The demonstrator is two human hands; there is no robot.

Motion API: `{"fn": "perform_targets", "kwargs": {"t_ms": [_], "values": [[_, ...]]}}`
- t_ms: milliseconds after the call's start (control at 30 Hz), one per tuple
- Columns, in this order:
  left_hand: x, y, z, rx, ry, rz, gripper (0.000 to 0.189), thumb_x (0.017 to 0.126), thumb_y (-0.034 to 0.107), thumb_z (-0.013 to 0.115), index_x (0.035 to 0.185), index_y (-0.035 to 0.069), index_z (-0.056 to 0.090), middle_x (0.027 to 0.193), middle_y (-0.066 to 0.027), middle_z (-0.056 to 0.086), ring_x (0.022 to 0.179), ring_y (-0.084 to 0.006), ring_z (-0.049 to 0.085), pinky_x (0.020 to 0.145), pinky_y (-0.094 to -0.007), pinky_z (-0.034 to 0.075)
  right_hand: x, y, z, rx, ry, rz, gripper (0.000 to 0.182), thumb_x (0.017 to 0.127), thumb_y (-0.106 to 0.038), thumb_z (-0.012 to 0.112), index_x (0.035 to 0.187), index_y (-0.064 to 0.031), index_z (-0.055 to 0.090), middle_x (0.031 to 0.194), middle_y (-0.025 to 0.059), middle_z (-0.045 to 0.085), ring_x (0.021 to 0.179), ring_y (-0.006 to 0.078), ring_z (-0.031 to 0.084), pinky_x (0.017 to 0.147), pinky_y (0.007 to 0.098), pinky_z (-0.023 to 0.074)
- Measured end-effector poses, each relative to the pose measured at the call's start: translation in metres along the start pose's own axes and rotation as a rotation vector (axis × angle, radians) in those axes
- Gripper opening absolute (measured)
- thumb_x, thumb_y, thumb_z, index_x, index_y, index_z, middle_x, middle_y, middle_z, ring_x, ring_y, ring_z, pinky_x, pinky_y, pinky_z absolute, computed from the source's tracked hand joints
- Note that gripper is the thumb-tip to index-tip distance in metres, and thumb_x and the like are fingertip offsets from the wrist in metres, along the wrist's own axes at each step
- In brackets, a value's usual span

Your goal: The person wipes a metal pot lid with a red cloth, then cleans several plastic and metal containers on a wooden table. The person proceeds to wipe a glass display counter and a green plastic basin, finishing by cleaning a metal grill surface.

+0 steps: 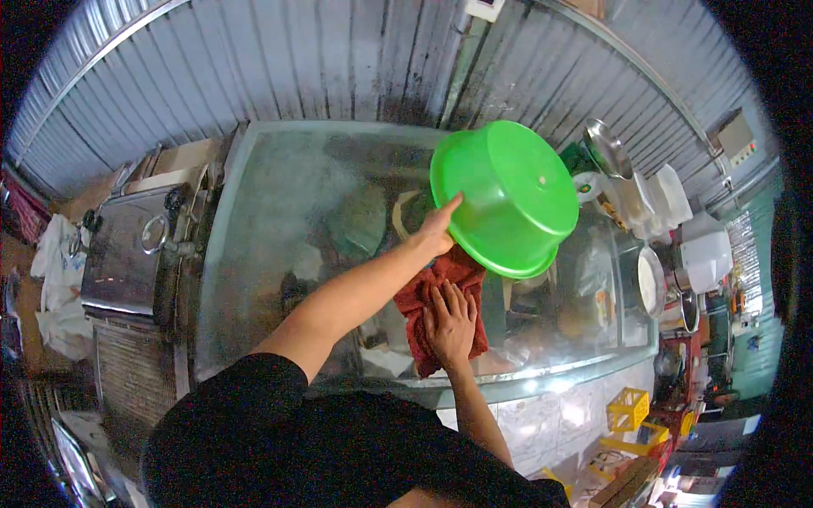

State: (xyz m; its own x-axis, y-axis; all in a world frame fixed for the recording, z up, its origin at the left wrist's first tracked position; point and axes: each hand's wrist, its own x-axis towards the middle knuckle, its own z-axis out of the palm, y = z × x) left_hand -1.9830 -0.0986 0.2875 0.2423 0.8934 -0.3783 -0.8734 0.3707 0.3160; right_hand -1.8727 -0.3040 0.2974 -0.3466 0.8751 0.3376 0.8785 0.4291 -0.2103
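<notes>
A bright green plastic basin is tilted on its side over the table, its base facing right. My left hand grips the basin's rim, with the thumb on the outer wall and the other fingers hidden behind it. Below it, my right hand presses flat on a dark red cloth, fingers spread a little. The cloth lies bunched on a glass tabletop, and its far end runs under the basin's rim. Through the glass, blurred shapes show beneath.
A metal press-like appliance stands left of the table. Along the right edge are clear plastic containers, a steel bowl and a white-filled round container. Yellow crates sit on the tiled floor. Corrugated metal walls rise behind.
</notes>
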Motion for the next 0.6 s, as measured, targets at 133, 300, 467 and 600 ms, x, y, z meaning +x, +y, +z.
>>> {"fn": "perform_targets", "kwargs": {"t_ms": [133, 300, 467, 600], "values": [[-0.004, -0.019, -0.019, 0.077, -0.010, -0.037, 0.041, 0.090, 0.023, 0.066, 0.128, 0.013, 0.054, 0.128, -0.0081, 0.059, 0.117, -0.0262, 0.057, 0.101, -0.0482, 0.045, 0.005, -0.003, -0.003, -0.031, -0.014, 0.030, 0.047, 0.089, -0.034, 0.057, 0.132, -0.0152, 0.056, 0.141, 0.0082, 0.048, 0.131, 0.0270, 0.043, 0.112, 0.0504, 0.0261], [-0.034, -0.022, -0.012, 0.698, 0.004, -0.106, 0.038, 0.092, 0.028, 0.063, 0.126, 0.012, 0.056, 0.119, -0.0082, 0.063, 0.103, -0.0251, 0.062, 0.089, -0.0453, 0.051, 0.008, 0.000, -0.005, -0.022, 0.006, 0.043, 0.045, 0.088, -0.029, 0.059, 0.130, -0.0126, 0.057, 0.139, 0.0106, 0.050, 0.130, 0.0289, 0.044, 0.113, 0.0497, 0.0255], [-0.046, 0.002, 0.000, 1.331, -0.195, -0.210, 0.038, 0.093, 0.026, 0.059, 0.125, 0.006, 0.057, 0.094, -0.0128, 0.068, 0.073, -0.0181, 0.063, 0.064, -0.0397, 0.056, 0.011, -0.001, 0.001, -0.053, -0.041, 0.036, 0.048, 0.091, -0.034, 0.054, 0.135, -0.0144, 0.053, 0.142, 0.0102, 0.047, 0.132, 0.0290, 0.041, 0.114, 0.0500, 0.0234], [-0.056, 0.022, -0.017, 1.464, -0.265, -0.088, 0.037, 0.093, 0.034, 0.060, 0.105, 0.000, 0.066, 0.094, -0.0108, 0.069, 0.080, -0.0193, 0.065, 0.072, -0.0320, 0.054, 0.013, -0.003, 0.008, -0.084, -0.065, 0.008, 0.053, 0.093, -0.039, 0.050, 0.141, -0.0160, 0.047, 0.147, 0.0111, 0.042, 0.137, 0.0287, 0.036, 0.115, 0.0511, 0.0199]]}}
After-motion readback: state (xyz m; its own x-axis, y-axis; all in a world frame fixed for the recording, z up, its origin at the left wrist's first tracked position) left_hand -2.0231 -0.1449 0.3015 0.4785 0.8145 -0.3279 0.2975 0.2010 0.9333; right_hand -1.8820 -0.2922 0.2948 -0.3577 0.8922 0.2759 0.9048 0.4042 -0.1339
